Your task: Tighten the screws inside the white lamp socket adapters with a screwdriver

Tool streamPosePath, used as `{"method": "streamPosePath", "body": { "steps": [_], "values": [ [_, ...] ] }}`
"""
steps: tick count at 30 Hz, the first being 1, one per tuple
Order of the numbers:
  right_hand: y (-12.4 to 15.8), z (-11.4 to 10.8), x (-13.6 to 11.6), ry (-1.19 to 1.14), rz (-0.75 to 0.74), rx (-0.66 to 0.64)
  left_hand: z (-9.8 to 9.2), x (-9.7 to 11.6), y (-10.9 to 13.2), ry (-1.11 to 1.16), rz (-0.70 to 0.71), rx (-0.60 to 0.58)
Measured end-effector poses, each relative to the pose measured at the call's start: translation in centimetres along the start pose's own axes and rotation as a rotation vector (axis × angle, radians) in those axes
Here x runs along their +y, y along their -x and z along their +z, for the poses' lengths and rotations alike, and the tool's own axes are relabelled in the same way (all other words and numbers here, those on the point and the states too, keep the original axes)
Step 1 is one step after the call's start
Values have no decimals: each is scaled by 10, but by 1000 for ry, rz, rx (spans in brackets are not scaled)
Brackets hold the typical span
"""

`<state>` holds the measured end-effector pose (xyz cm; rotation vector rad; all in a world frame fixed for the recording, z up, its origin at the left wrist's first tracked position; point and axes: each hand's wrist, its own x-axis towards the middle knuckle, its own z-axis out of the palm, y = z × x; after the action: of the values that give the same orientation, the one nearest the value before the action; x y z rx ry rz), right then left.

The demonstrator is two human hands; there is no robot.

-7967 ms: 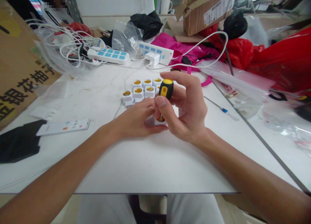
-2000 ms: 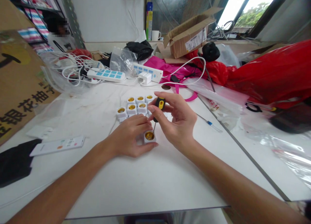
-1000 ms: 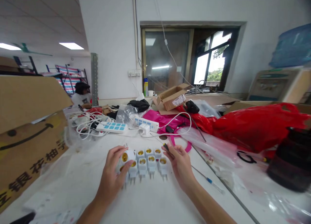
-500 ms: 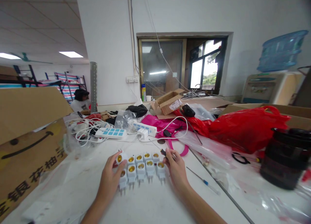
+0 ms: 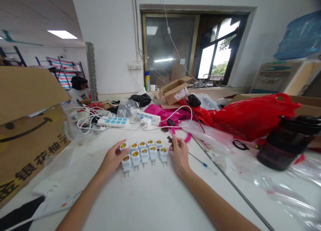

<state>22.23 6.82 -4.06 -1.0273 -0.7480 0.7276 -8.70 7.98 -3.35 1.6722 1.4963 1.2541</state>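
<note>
White plug-in lamp sockets (image 5: 144, 152) with gold-coloured screw shells stand in two rows on the white table (image 5: 140, 204). At the left end of the back row, my left hand (image 5: 113, 157) has its thumb and fingers around one lamp socket (image 5: 123, 146). Two-pin plugs on the front-row sockets point towards me. My right hand (image 5: 180, 154) is closed on a thin screwdriver (image 5: 170, 139) with a dark handle, its shaft pointing away and left, just past the right end of the rows. Beyond that hand lies a second, long thin screwdriver (image 5: 205, 165) with a blue part and clear handle.
Power strips (image 5: 113, 121) and tangled white cables lie behind the sockets, beside a magenta bag (image 5: 160, 111). To the right are a red plastic bag (image 5: 240, 115) and a dark bottle (image 5: 282, 145). A large cardboard box (image 5: 32, 140) stands left. Another person (image 5: 79, 89) is at back left.
The view has tilted down. My left hand has brought its lamp socket level with the back row's left end. My right hand still holds the screwdriver.
</note>
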Motion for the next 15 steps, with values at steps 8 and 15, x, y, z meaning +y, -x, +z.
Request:
{"method": "streamPosePath", "body": {
  "steps": [8, 15],
  "values": [
    [-4, 3, 6, -23, 30, -29, -3, 6, -13, -83, -36, -106],
    [-3, 5, 5, -29, 52, -44, -7, 20, -24, -201, -80, -213]
  ]
}}
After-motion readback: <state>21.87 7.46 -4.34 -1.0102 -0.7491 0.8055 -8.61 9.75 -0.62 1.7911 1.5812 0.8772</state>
